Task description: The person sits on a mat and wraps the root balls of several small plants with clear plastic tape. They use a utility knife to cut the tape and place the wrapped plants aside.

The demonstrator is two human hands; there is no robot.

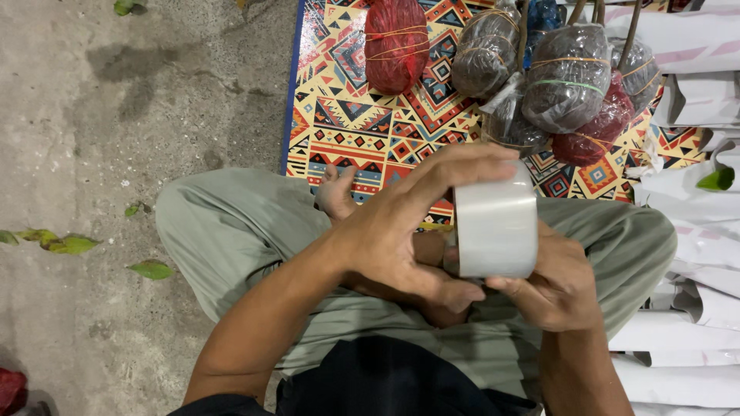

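Sitting cross-legged, the person grips a roll of clear tape (496, 223) over the lap, left hand (401, 231) fingers curled across its top, right hand (559, 281) pinching beneath; no strip looks pulled free yet, wrapped bundles (566, 77) waiting on the patterned mat (347, 123).

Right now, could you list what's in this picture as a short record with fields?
Setting: person sitting cross-legged on a concrete floor
Left hand: fingers over the roll of clear tape
Right hand: holds the roll from below
In front: patterned mat with plastic-wrapped root balls, one red bundle
Right side: white wrappers
Floor: scattered green leaves
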